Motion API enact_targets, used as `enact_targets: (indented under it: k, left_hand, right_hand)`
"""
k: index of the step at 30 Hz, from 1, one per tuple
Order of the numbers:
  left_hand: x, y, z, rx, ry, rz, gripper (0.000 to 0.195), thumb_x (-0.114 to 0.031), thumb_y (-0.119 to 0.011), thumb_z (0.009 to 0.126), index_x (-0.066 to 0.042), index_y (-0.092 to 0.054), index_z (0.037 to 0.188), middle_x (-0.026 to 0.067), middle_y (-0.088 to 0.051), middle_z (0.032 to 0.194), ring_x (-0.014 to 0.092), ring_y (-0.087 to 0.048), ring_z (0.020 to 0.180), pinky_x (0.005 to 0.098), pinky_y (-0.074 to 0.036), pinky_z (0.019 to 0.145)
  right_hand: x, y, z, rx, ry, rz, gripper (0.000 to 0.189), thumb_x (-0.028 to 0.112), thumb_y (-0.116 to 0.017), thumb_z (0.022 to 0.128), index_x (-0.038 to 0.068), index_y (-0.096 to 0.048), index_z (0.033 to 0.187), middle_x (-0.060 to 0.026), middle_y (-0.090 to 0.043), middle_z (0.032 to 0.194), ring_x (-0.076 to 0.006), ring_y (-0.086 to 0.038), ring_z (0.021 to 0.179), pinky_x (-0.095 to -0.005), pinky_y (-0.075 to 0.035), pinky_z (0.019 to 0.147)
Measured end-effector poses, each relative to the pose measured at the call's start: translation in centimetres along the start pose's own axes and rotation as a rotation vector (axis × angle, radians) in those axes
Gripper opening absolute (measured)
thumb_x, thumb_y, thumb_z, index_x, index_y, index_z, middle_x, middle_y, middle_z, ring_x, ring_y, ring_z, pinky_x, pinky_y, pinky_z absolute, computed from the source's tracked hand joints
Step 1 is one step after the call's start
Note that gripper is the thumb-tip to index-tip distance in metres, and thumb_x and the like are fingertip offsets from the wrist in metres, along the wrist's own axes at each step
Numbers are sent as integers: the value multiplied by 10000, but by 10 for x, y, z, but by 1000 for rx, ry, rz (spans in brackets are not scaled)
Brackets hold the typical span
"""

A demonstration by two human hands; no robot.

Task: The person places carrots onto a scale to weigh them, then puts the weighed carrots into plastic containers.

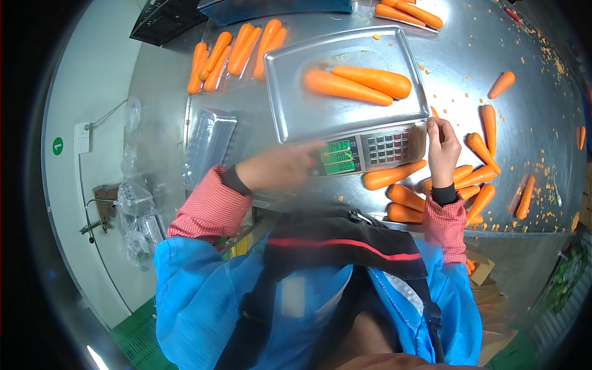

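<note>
Two peeled carrots point(370, 85) lie side by side on the steel pan of a digital weighing scale point(319, 122). Below the pan, the lit green display point(340, 157) sits beside a keypad point(387, 145). My left hand point(280, 166), blurred, reaches to the left end of the display with its fingers spread and nothing visible in them. At the pan's near right corner is my right hand point(445, 148), thumb and forefinger close together. An orange carrot tip point(434, 112) shows just beyond those fingertips; whether they grip it or the pan is unclear.
Loose carrots point(481, 201) lie around my right wrist. Carrots on clear trays point(240, 51) stand at the back left, near a black crate point(169, 21). Stacked clear plastic trays point(210, 138) are left of the scale. Orange scraps dot the steel table point(462, 60).
</note>
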State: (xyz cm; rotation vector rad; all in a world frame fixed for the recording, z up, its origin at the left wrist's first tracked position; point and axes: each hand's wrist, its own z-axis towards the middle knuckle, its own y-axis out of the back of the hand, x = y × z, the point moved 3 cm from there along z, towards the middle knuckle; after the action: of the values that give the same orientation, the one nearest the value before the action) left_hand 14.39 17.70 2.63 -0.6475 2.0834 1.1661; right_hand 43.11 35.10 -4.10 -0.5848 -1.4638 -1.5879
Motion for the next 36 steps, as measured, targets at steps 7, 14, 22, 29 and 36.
enact_targets:
  k: [7,14,22,29,36]
  left_hand:
    - [71,89,21,-673,367,-398,311,-214,-530,987,-22,-575,1227,28,-645,827,57,-576,602,184,-428,497]
    - [98,77,82,-396,371,-570,381,-138,-464,994,-47,-399,1359,58,-646,821,74,-557,519,192,-410,415]
    - [64,114,156,-463,168,-425,298,-106,-456,986,-52,-441,1279,16,-593,727,58,-512,503,192,-366,411]
    - [29,173,317,-428,-308,267,314,-81,-494,939,49,-455,1222,54,-611,706,104,-552,551,239,-442,507]
    - [99,153,421,-118,290,372,257,-237,-555,877,-20,-667,799,79,-675,776,187,-629,634,345,-506,592]
  right_hand:
    - [17,-19,43,135,-91,-99,269,213,-560,939,16,-657,1096,-167,-674,775,-296,-682,718,-377,-526,671]
    - [13,-47,74,453,-354,79,256,164,-560,894,8,-638,1081,-137,-686,740,-247,-690,679,-368,-545,672]
    - [-24,-19,127,171,-174,190,186,106,-568,872,13,-631,1020,-74,-631,721,-140,-604,637,-290,-493,614]
    - [-81,16,217,53,-168,224,206,144,-554,944,-20,-607,1055,-46,-605,729,-108,-539,631,-271,-448,590]
    - [-191,-28,250,45,-131,-7,236,209,-554,894,2,-638,970,-193,-665,854,-313,-655,811,-404,-508,728]
